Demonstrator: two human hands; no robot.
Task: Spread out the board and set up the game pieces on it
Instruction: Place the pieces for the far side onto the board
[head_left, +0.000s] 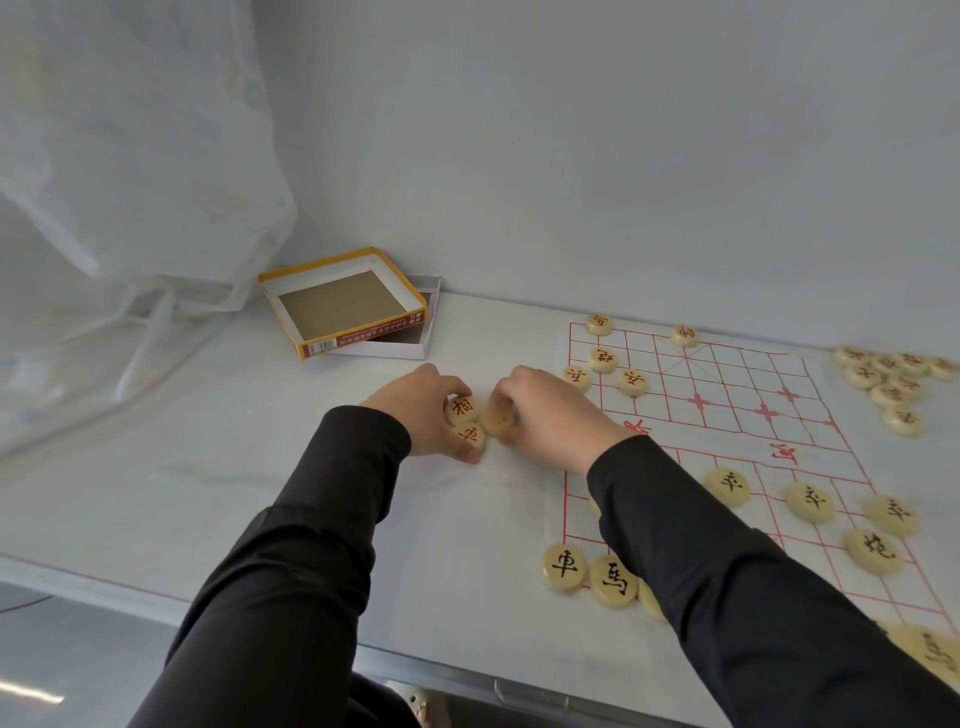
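The board (737, 379), a thin white sheet with a red grid, lay spread flat on the right half of the white worktop (260, 493). Black-lettered pieces (810, 501) sat along its near side and red-lettered pieces (602, 359) at its far left corner. Just off the board's left edge, the left hand (421, 415) had its fingers (457, 387) curled round two red-lettered discs (464, 410) (one above the other). The right hand (550, 410), close beside it, had its fingers (511, 384) bent round a blurred disc (497, 418) whose face could not be read. A loose heap of pieces (888, 382) lay beyond the board's far right corner. A yellow-edged box lid (343, 306) leaned on its white tray (415, 343) at the back, beside a sheer curtain (145, 156).
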